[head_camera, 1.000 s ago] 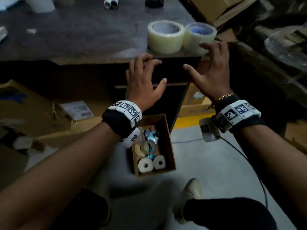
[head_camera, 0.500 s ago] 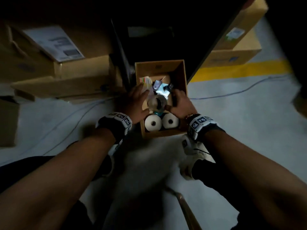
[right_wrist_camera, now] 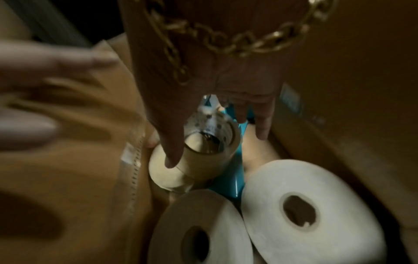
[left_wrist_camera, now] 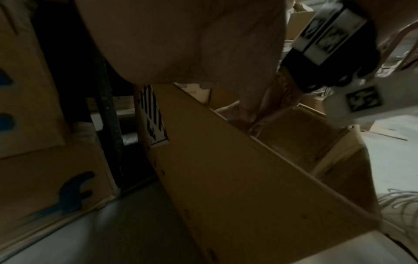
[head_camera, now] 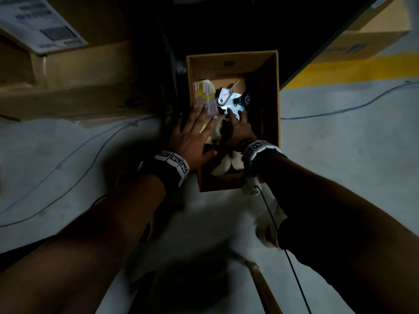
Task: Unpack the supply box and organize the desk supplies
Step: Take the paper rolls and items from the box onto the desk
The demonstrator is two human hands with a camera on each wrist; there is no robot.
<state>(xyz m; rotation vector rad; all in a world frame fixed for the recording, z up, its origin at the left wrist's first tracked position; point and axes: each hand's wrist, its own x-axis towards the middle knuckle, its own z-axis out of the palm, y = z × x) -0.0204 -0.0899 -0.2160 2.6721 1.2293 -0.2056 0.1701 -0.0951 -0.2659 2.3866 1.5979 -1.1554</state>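
Tape roll (right_wrist_camera: 199, 155) is straddled by right hand (head_camera: 238, 130): thumb on near wall, fingers (right_wrist_camera: 262, 125) beyond, grip not yet clenched. Left hand (head_camera: 190, 137) is held splayed, released.

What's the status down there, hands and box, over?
Left hand open, spread over supply box. Right hand open, thumb on tape roll. White rolls crowd beside it.

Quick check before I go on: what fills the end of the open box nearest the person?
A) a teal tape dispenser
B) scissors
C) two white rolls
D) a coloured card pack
C: the right wrist view shows two white rolls side by side at the near end of the box, with the tape roll and teal dispenser farther in.
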